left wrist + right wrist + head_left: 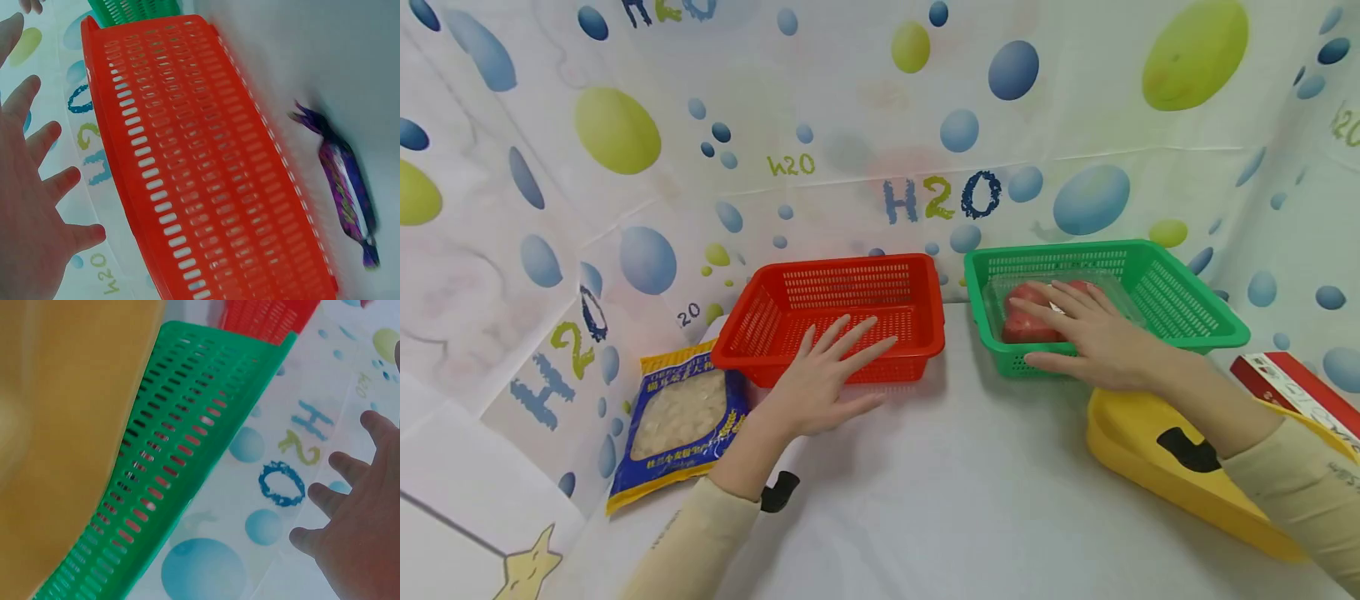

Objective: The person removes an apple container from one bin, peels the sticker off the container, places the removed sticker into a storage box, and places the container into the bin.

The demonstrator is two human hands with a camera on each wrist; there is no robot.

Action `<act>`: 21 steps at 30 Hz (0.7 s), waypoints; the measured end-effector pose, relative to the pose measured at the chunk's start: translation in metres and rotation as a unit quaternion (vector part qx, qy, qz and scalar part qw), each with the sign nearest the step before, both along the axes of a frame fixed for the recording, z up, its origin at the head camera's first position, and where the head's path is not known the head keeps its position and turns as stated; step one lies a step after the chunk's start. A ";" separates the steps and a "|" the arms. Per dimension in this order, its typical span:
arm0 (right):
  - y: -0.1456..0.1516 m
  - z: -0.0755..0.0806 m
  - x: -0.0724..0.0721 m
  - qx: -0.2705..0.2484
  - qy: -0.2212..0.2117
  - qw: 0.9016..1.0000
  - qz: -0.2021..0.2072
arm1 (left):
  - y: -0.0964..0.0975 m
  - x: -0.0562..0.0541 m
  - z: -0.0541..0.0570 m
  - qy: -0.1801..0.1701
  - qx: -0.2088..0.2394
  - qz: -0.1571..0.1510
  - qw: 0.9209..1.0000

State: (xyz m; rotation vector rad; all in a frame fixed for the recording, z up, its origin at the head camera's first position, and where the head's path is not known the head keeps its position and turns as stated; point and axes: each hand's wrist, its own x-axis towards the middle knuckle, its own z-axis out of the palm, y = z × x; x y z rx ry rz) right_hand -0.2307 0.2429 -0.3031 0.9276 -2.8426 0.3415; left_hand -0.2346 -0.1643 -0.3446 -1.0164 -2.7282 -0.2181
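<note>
My left hand (823, 379) hovers with fingers spread in front of the red basket (887, 369), overlapping its front rim in the head view. It holds nothing. A purple wrapped candy (345, 187) lies on the white surface beside that basket in the left wrist view; my left hand and forearm hide it from the head camera. My right hand (1093, 337), fingers also spread, is above the front of the green basket (1187, 292) and grips nothing. Inside the green basket is a clear plastic pack with red round items (1028, 321), partly covered by this hand.
A blue and yellow pasta bag (681, 417) lies left of the red basket. Under my right forearm stands a yellow container (1131, 437), with a red and white box (1296, 387) behind it. A sheet printed with bubbles (850, 100) hangs behind the baskets.
</note>
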 end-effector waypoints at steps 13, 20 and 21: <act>0.026 0.009 -0.006 -0.028 -0.020 0.999 -0.031 | 0.041 -0.010 0.003 -0.011 0.042 -0.026 0.999; 0.041 0.011 -0.011 -0.043 -0.045 0.996 -0.062 | 0.065 -0.017 -0.002 -0.020 0.052 -0.036 0.998; 0.042 0.012 -0.012 -0.045 -0.050 0.995 -0.069 | 0.069 -0.018 -0.003 -0.021 0.054 -0.037 0.998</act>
